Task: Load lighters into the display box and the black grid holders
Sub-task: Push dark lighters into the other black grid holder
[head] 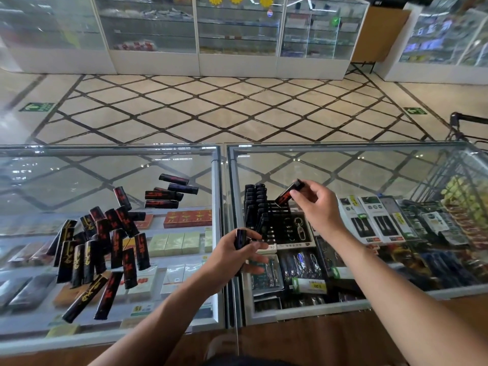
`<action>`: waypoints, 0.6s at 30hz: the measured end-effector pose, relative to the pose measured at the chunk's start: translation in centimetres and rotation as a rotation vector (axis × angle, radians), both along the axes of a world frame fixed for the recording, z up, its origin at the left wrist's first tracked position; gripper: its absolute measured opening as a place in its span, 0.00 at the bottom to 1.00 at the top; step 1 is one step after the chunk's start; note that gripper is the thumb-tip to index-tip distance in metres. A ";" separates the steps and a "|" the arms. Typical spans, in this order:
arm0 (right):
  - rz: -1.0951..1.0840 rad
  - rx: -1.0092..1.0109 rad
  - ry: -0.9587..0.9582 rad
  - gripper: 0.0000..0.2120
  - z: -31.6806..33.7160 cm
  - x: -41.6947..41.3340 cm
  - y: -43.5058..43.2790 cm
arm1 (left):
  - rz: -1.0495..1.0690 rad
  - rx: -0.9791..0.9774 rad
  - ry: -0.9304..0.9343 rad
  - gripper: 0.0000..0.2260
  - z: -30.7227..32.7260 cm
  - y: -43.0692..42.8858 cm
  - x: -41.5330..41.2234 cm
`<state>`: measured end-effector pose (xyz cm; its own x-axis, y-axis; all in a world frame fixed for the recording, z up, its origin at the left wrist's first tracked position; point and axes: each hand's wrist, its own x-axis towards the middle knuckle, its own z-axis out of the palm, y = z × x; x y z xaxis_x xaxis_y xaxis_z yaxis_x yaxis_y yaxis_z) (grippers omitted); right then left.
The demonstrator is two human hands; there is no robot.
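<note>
A person's right hand (pixel 315 204) is pinching a red-print lighter (pixel 287 194) between thumb and fingertips, gripping it at the cap end with the other fingers curling loosely behind. The lighter is tilting, its lower end dipping just over the black grid holder (pixel 274 220); whether it is touching a cell cannot be told.

The left hand (pixel 232 256) is grasping a second lighter (pixel 240 237) upright, with thumb and curled fingers wrapping its lower half and two fingers stretching out to the right. This hand is hovering near the seam where the two glass counters meet, below and left of the holder.

The holder is sitting on the right glass counter (pixel 343 165). Its left columns are standing full of upright loaded lighters (pixel 253 204), and the cells beside them are showing as open squares.

On the left glass counter (pixel 79 175), well apart from both hands, a pile of loose lighters (pixel 100 247) is lying scattered, black with red or gold print, and a smaller cluster (pixel 169 194) is lying farther back.

Under the glass, red boxes (pixel 187 217), pale green boxes (pixel 174 243) and packaged cables (pixel 369 223) are showing on the shelves. Beyond the counters, a diamond-patterned tile floor (pixel 224 107) is running to a row of glass cabinets (pixel 237 35).
</note>
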<state>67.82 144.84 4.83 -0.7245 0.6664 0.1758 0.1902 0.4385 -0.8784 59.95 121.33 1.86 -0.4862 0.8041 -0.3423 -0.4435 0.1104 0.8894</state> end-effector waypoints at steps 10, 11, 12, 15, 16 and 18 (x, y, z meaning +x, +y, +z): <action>0.119 0.071 -0.138 0.17 -0.4 -3.4 1.4 | 0.003 0.007 -0.040 0.07 -0.8 -0.1 -0.5; 0.131 0.099 -0.142 0.17 -0.3 -3.6 1.3 | 0.010 0.004 -0.040 0.07 -0.9 -0.1 -0.5; 0.141 0.130 -0.147 0.18 -0.2 -3.8 1.2 | 0.019 0.001 -0.041 0.08 -0.9 -0.1 -0.4; 0.172 0.194 -0.162 0.19 -0.1 -4.3 1.0 | 0.038 -0.005 -0.052 0.08 -1.1 0.1 -0.4; 0.188 0.218 -0.162 0.19 -0.2 -4.4 1.0 | 0.044 -0.007 -0.054 0.08 -1.1 0.1 -0.4; 0.225 0.267 -0.172 0.19 -0.2 -4.4 0.9 | 0.057 -0.014 -0.057 0.09 -1.1 0.1 -0.4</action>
